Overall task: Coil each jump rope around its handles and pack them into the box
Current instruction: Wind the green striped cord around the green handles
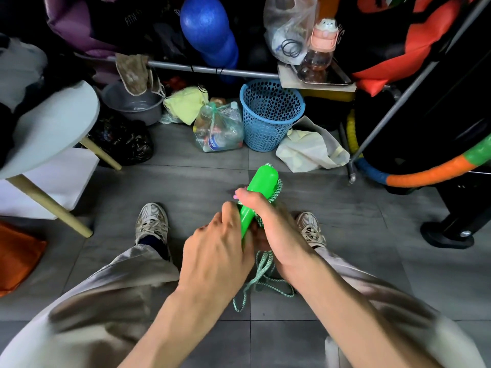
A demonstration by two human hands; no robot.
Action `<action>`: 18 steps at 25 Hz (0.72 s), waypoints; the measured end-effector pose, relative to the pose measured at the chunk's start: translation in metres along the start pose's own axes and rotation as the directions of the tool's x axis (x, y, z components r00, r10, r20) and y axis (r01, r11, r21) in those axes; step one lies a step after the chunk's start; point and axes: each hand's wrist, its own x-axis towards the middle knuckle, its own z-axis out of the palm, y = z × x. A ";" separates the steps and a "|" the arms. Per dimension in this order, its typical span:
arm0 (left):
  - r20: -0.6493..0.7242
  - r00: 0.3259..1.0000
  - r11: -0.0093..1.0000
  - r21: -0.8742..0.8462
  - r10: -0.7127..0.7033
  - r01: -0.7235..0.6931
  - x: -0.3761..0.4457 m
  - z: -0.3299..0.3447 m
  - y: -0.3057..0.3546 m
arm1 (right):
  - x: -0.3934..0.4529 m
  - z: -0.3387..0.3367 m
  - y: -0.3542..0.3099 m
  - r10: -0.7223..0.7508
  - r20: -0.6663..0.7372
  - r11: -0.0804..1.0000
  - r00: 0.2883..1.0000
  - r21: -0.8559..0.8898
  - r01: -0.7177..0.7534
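Two smooth green plastic handles [261, 189], wound with braided rope [261, 272], above grey floor tiles [345, 235]; right hand [276, 229] wrapped round them, left hand [220, 251] curled against the lower end, grasp unclear.

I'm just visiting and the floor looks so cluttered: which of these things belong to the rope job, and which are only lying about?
Job: green handles; green cord; left hand; right hand.

Lying about: blue basket; bag of bottles; grey basin; blue ball.
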 end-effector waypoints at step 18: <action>0.523 0.807 -0.093 -0.821 0.274 0.563 0.004 -0.021 -0.006 | -0.005 -0.022 -0.023 -0.233 0.285 0.966 0.930 0.176 0.188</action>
